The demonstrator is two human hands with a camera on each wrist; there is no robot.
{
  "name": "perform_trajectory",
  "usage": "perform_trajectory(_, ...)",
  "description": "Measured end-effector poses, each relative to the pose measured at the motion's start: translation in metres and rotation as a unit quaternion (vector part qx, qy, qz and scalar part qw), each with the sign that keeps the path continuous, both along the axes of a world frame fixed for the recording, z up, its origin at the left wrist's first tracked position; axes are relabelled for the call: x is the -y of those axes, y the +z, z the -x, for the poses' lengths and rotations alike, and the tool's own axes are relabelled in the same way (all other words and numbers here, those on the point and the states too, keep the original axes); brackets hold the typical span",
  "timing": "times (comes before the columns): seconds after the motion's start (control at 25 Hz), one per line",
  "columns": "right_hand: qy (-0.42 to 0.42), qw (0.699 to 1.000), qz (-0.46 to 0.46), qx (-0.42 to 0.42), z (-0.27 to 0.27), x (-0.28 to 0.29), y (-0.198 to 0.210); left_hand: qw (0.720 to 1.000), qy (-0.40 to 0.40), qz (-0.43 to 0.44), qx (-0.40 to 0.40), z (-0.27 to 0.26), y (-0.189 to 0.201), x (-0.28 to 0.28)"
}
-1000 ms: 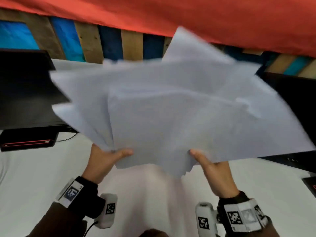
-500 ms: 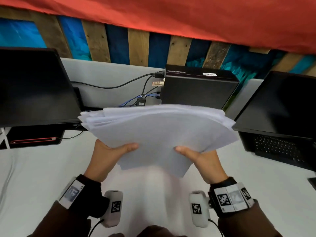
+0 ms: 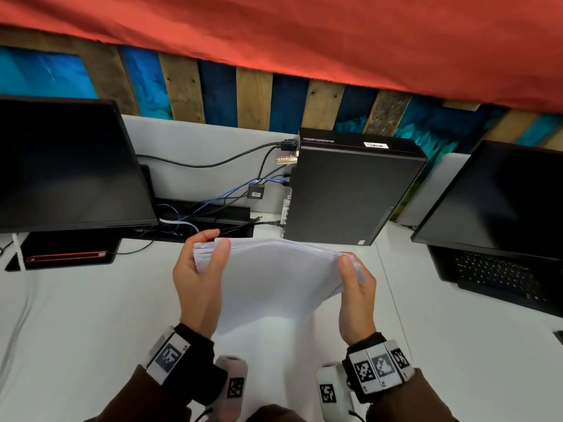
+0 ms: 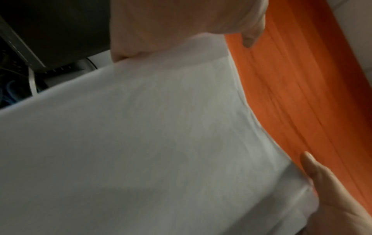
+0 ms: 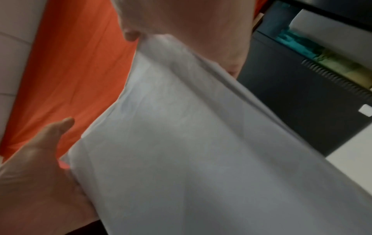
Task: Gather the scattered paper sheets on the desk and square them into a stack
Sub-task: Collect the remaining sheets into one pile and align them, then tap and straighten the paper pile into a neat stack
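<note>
In the head view a bundle of white paper sheets [image 3: 280, 284] stands over the white desk [image 3: 76, 330], upper edge bowed and slightly fanned at the corners. My left hand [image 3: 214, 242] grips the bundle's left edge, thumb in front and fingers behind. My right hand [image 3: 353, 269] grips the right edge the same way. The left wrist view shows the sheets [image 4: 141, 143] between my thumb [image 4: 314, 168] and fingers [image 4: 181, 23]. In the right wrist view the sheets [image 5: 201, 151] sit between thumb [image 5: 50, 135] and fingers [image 5: 191, 23]. The bundle's lower edge blends with the desk.
A dark monitor [image 3: 67, 166] stands at the left on a black base [image 3: 67, 254]. A black desktop computer [image 3: 350, 190] stands just behind the sheets, with cables [image 3: 219, 205] beside it. An open laptop [image 3: 502, 208] is at the right. Red cloth [image 3: 304, 32] hangs overhead.
The sheets were held high and widely fanned; they have come down and drawn together into a narrower bundle. Both hands have shifted from the lower edge to the side edges.
</note>
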State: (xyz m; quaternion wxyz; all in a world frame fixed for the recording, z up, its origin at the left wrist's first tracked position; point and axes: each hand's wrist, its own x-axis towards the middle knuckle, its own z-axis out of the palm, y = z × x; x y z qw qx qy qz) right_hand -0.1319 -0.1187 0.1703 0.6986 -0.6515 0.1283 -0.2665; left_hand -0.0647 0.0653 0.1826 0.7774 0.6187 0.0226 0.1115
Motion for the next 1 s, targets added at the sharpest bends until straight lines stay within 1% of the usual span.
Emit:
perform_trajectory(0.12,-0.045,0.999,-0.027,0.014,-0.008,-0.004,0.004,1.000,0.021,0.010,0.004,-0.006,0.010,0.006)
perform_trajectory(0.24,-0.053,0.998,-0.027,0.005,-0.011,-0.005,0.004,0.999,0.034,-0.001,0.008,-0.010,0.010,0.005)
perform_trajectory(0.32,-0.056,0.998,-0.026,-0.004,-0.012,-0.004,0.003,0.998,0.024,-0.035,0.042,-0.009,0.007,0.003)
perform_trajectory(0.44,-0.063,0.997,-0.031,-0.013,-0.014,-0.003,0.003,0.985,-0.008,-0.128,0.116,-0.006,0.000,-0.002)
perform_trajectory(0.56,-0.070,0.997,-0.024,-0.019,-0.015,-0.003,0.002,0.977,-0.012,-0.160,0.141,-0.006,-0.006,-0.005)
perform_trajectory(0.8,-0.090,0.995,-0.031,-0.019,-0.017,-0.001,0.004,0.988,-0.024,-0.107,0.106,-0.006,-0.003,-0.002)
perform_trajectory(1.0,-0.099,0.995,-0.027,-0.016,-0.020,0.002,0.003,0.997,0.013,-0.039,0.065,-0.009,0.010,0.001)
